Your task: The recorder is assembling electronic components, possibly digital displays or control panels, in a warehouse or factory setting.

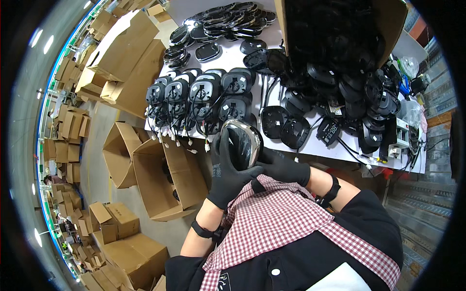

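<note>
Close in front of my body I hold a glossy black, rounded cover with a shiny chrome rim (241, 145), tilted up on its edge. My left hand (224, 177), in a black glove, is closed on its left side and lower edge, with the thumb across the bottom. Gripping it from the right is my right hand (281, 167), also gloved; its fingertips are partly hidden behind the cover. Just beyond the cover, rows of stacked black housings (201, 90) with cables and white plugs stand on the white table (262, 36).
At the back lie piled chrome-rimmed covers (233, 19). A large carton (395, 24) full of black parts stands back right, with loose housings (274, 121) and a display panel (327, 131) before it. Open cardboard boxes (148, 182) stand on the floor to the left.
</note>
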The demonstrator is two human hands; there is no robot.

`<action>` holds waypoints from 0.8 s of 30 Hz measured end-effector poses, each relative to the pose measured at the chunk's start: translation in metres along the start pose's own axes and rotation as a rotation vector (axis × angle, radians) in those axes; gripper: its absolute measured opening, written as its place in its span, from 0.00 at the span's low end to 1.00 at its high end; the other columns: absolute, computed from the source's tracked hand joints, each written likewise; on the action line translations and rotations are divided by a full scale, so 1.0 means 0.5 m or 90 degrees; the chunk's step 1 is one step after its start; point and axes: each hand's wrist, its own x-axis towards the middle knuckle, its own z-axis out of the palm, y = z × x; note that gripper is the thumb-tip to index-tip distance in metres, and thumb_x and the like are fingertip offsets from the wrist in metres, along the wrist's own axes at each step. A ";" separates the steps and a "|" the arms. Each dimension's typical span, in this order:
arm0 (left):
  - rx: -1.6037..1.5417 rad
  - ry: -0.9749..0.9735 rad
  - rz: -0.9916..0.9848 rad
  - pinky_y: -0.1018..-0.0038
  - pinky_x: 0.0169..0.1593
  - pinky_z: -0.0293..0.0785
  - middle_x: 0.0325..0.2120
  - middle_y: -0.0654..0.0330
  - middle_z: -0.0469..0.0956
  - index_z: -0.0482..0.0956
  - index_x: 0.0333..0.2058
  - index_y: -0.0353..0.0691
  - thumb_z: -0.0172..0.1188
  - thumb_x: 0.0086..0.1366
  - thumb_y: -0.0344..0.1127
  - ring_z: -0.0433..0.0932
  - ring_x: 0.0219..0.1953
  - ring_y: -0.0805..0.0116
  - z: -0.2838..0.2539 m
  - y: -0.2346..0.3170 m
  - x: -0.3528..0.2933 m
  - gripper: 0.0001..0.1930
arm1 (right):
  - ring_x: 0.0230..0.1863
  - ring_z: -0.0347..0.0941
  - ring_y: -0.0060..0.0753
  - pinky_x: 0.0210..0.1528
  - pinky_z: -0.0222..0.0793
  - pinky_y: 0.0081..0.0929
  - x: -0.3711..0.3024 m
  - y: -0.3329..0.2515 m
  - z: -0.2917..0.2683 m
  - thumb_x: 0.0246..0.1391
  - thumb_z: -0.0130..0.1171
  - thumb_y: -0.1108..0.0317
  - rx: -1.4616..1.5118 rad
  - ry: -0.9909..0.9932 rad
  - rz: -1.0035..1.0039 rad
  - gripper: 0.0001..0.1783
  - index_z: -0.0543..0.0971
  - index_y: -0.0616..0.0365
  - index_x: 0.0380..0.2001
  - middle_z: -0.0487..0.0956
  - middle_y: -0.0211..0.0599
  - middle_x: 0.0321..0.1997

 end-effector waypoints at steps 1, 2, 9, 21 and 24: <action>-0.027 -0.006 -0.015 0.53 0.65 0.57 0.62 0.43 0.50 0.47 0.68 0.39 0.78 0.39 0.48 0.54 0.64 0.42 0.002 0.000 -0.003 0.62 | 0.62 0.65 0.38 0.62 0.63 0.32 -0.004 -0.004 -0.006 0.61 0.55 0.56 0.051 -0.036 0.014 0.35 0.59 0.63 0.65 0.66 0.50 0.64; -0.054 -0.013 -0.030 0.53 0.65 0.57 0.62 0.43 0.50 0.47 0.68 0.39 0.78 0.39 0.49 0.54 0.65 0.42 0.003 0.001 -0.006 0.62 | 0.62 0.65 0.38 0.62 0.63 0.32 -0.008 -0.014 -0.009 0.61 0.55 0.56 0.053 -0.035 0.015 0.35 0.59 0.63 0.65 0.66 0.50 0.64; 0.138 0.007 0.010 0.57 0.66 0.56 0.64 0.43 0.49 0.46 0.68 0.38 0.78 0.40 0.45 0.53 0.66 0.47 -0.001 0.049 -0.003 0.61 | 0.29 0.66 0.22 0.35 0.65 0.20 0.001 -0.031 -0.002 0.62 0.46 0.40 0.055 0.085 0.126 0.35 0.75 0.66 0.48 0.76 0.33 0.34; -0.544 0.083 -0.281 0.77 0.45 0.74 0.40 0.60 0.80 0.77 0.47 0.31 0.44 0.74 0.48 0.76 0.40 0.76 -0.037 0.000 0.013 0.23 | 0.28 0.67 0.16 0.29 0.65 0.22 -0.025 -0.021 0.027 0.61 0.54 0.46 0.134 0.174 0.062 0.28 0.77 0.67 0.38 0.75 0.28 0.28; -0.616 0.116 -0.335 0.77 0.47 0.74 0.40 0.60 0.80 0.77 0.48 0.32 0.44 0.74 0.47 0.77 0.41 0.75 -0.016 -0.050 0.017 0.23 | 0.27 0.66 0.16 0.28 0.65 0.24 0.002 -0.051 0.041 0.60 0.54 0.48 0.092 0.201 0.105 0.26 0.77 0.67 0.39 0.75 0.28 0.28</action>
